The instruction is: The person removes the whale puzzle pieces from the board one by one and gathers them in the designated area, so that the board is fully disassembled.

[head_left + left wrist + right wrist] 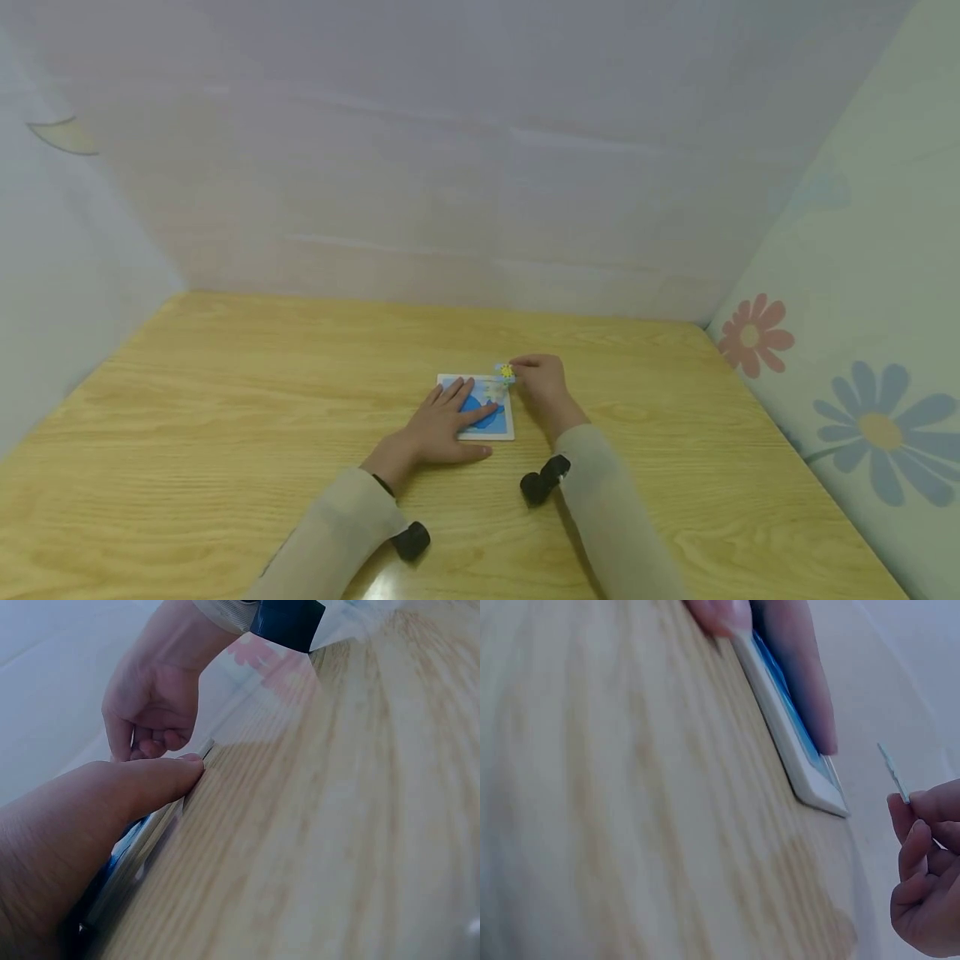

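Observation:
A small white-framed puzzle board (500,432) with a blue picture lies flat on the wooden table (225,400). My left hand (450,421) rests flat on the board with straight fingers, holding it down. My right hand (542,382) pinches a small puzzle piece (505,372), pale blue with a yellow spot, just above the board's far right corner. In the right wrist view the thin piece (892,771) stands on edge between my fingertips, a little off the board's corner (821,796). The left wrist view shows my left thumb (161,776) along the board's edge.
Pale walls close off the table at the back and left. A flower-print cloth (862,350) hangs along the right side. Bare wood lies all around the board.

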{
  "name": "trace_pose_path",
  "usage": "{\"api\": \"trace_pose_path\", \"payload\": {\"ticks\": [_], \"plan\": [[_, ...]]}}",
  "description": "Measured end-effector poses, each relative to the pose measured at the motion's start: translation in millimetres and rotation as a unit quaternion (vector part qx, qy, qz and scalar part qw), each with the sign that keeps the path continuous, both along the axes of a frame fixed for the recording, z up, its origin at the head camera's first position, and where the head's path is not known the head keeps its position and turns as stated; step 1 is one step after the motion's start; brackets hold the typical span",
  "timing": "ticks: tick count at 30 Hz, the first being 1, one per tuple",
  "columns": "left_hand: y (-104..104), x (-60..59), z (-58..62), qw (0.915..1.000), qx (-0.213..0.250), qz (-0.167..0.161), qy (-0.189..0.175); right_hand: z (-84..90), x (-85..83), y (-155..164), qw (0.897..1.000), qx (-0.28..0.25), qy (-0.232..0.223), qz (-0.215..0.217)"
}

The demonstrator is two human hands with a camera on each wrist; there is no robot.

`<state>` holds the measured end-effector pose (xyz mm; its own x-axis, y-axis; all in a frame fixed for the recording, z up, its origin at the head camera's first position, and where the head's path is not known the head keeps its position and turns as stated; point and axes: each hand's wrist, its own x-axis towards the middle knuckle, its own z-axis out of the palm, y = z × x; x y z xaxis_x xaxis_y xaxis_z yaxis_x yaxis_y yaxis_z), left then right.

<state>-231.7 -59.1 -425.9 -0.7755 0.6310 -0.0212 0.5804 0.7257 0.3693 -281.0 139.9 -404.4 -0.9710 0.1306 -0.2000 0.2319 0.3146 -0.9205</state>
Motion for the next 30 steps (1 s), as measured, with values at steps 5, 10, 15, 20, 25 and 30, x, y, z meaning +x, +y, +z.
{"api": "trace_pose_path", "payload": {"ticks": [5, 10, 15, 20, 25, 30], "plan": [[0.0, 0.3, -0.3, 1.0, -0.001, 0.001, 0.002, 5.1, 0.3, 10.2, 1.0, 0.005, 0.006, 0.004], [0.9, -0.3, -0.8, 0.9999, -0.004, 0.002, 0.009, 9.2, -3.3, 18.2, 0.999, 0.024, 0.046, 0.002], [1.9, -1.4, -2.2, 0.9999, -0.004, 0.003, 0.01, 10.4, -5.5, 29.7, 0.996, 0.053, 0.071, 0.014], [2.2, -1.1, -2.0, 1.0, -0.006, 0.005, 0.0, 14.6, -1.4, 44.5, 0.994, 0.068, 0.078, 0.032], [1.3, -0.6, -1.7, 1.0, -0.002, 0.001, -0.002, 16.5, 0.8, 60.4, 0.995, 0.055, 0.077, 0.042], [1.1, 0.4, -0.5, 1.0, 0.0, 0.0, 0.001, 14.5, 0.1, 77.7, 0.995, 0.051, 0.075, 0.046]]}}
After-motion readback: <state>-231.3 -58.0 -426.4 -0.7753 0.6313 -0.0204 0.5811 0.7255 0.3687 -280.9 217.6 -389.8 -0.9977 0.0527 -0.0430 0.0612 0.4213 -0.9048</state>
